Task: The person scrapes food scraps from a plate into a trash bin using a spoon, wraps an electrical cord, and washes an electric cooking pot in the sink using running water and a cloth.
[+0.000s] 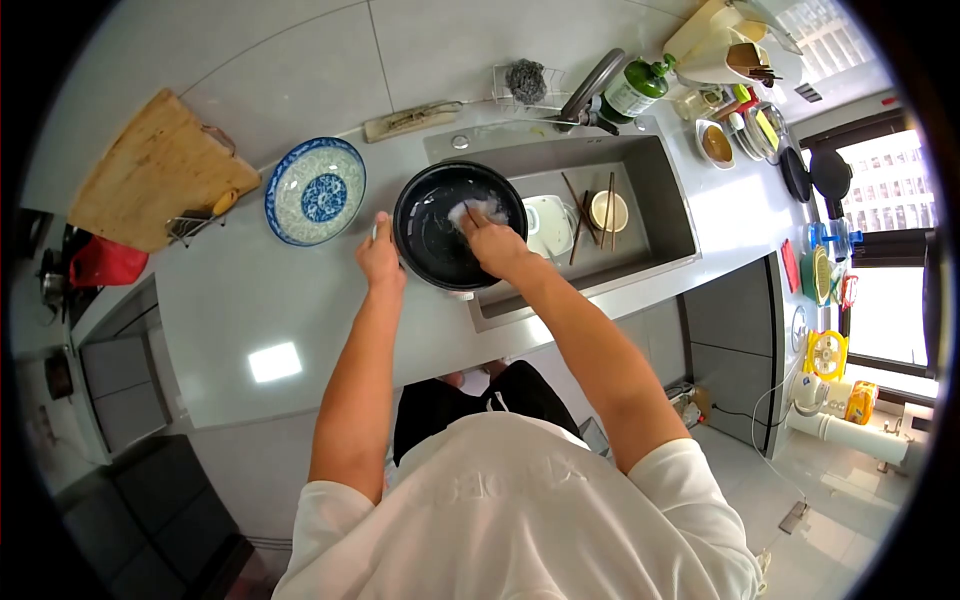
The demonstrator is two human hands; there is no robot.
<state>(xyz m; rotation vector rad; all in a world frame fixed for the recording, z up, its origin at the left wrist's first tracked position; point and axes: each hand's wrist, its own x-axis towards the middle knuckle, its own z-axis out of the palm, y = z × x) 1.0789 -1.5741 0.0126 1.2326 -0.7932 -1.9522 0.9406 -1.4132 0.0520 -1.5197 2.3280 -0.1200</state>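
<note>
A black round pan (437, 240) is held over the counter at the sink's left edge, its dark inside facing up. My left hand (381, 255) grips something light-coloured at the pan's left side, perhaps its handle, which is mostly hidden. Inside the pan, my right hand (490, 243) presses a whitish cloth or sponge (478, 212) against the surface. To the right, the sink (655, 215) holds a white container (549, 226), a small pale bowl (609, 211) and several brown chopsticks (576, 240).
On the counter (240, 330), a blue-and-white plate (323, 197) lies left of the pan. A wooden board (150, 180) leans at the far left. Behind the sink stand a faucet (592, 88), a green bottle (634, 92) and a wire rack with a scourer (525, 81).
</note>
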